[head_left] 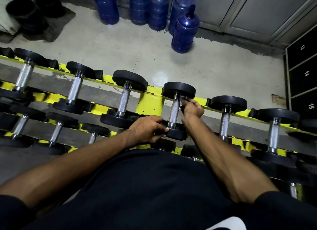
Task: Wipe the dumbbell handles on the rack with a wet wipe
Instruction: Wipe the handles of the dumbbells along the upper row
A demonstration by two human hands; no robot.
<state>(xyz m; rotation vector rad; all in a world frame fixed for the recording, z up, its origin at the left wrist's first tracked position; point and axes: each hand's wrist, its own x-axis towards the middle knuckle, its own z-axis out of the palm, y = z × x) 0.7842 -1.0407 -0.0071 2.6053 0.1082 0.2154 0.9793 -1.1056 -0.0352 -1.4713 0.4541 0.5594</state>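
Blue jugs stand behind the rack; right fingers pinch a wipe.

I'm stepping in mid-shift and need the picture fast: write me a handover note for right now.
Left hand grips the near end of a dumbbell on the yellow rack.
Right hand holds the wipe at the far end of its handle.
Done: cannot tell which handles are already wiped.
Left: finish this handle, then go on along the rack.
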